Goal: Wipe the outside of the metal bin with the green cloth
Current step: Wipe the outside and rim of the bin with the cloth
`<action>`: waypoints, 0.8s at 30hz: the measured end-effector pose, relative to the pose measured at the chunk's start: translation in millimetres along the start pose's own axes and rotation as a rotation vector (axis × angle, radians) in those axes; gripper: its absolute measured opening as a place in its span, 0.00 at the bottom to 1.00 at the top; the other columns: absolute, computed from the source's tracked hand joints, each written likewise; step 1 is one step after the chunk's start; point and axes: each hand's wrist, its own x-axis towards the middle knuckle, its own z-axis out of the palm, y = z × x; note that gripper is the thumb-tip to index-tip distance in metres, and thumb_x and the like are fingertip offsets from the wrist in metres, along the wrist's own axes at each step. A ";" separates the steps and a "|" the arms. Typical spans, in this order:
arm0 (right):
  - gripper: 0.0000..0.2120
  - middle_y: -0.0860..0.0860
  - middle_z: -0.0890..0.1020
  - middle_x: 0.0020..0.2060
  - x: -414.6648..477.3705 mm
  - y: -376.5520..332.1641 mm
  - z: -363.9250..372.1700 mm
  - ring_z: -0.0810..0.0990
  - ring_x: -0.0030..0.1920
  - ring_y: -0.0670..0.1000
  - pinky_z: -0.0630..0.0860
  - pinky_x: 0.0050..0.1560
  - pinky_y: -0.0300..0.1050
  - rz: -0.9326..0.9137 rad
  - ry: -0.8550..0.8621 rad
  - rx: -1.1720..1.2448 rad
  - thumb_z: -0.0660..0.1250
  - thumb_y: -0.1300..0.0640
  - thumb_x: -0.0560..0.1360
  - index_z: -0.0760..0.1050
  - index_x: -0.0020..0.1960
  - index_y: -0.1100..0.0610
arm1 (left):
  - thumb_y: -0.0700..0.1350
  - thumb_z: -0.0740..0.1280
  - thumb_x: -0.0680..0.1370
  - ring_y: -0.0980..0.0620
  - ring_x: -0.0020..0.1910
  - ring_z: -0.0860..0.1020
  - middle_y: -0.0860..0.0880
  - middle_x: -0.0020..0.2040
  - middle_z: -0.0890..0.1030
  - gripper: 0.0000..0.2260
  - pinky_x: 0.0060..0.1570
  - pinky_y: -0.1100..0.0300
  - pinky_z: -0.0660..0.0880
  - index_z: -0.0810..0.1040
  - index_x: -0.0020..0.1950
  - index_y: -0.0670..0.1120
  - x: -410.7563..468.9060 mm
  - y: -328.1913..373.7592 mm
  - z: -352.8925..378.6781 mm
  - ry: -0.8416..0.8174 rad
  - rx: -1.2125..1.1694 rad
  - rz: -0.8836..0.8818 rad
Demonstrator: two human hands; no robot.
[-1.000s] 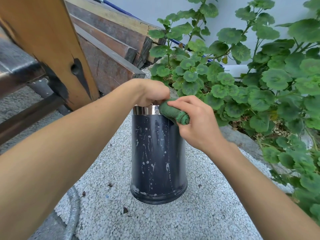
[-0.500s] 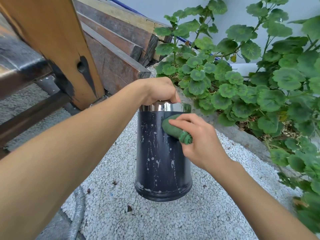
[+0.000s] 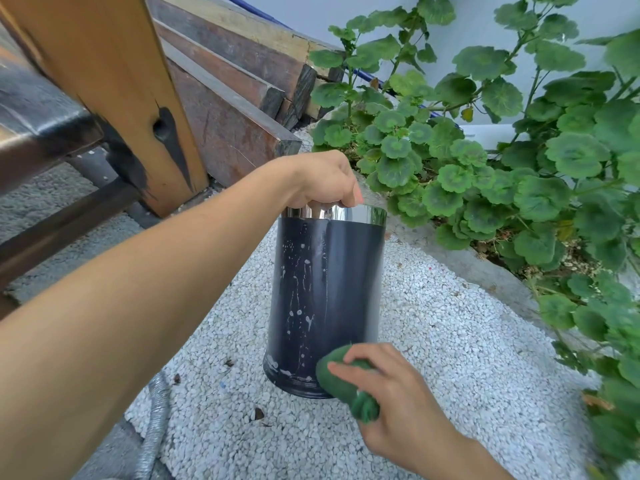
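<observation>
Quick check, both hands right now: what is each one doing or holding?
Left hand: closed on the shiny top rim of the metal bin.
Right hand: closed around the bunched green cloth, pressed to the bin's lower side.

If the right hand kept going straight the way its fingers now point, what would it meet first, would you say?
The right hand points up-left, with the green cloth bunched under its fingers. The cloth seems already against the base of the metal bin, so the bin's lower wall comes first, though depth is unclear.
</observation>
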 end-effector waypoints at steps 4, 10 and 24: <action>0.30 0.44 0.78 0.56 -14.3 -1.1 5.0 0.76 0.55 0.45 0.81 0.49 0.43 0.015 -0.031 0.025 0.73 0.63 0.60 0.82 0.62 0.51 | 0.34 0.66 0.80 0.46 0.53 0.72 0.40 0.64 0.81 0.08 0.57 0.46 0.75 0.84 0.55 0.36 0.3 6.2 5.4 -0.032 0.017 0.026; 0.22 0.32 0.77 0.55 7.7 -1.1 -35.0 0.75 0.57 0.35 0.78 0.55 0.35 0.189 -0.084 0.147 0.74 0.54 0.69 0.79 0.60 0.39 | 0.34 0.65 0.80 0.46 0.48 0.74 0.46 0.56 0.82 0.08 0.47 0.50 0.74 0.83 0.53 0.39 -3.5 16.5 14.9 -0.010 0.054 0.048; 0.12 0.64 0.84 0.46 154.7 17.2 -156.9 0.82 0.41 0.61 0.77 0.40 0.55 0.404 -0.276 0.360 0.72 0.62 0.62 0.85 0.46 0.59 | 0.32 0.64 0.80 0.48 0.63 0.79 0.46 0.55 0.85 0.10 0.75 0.49 0.68 0.85 0.55 0.36 -24.1 13.8 18.4 -0.156 0.028 0.107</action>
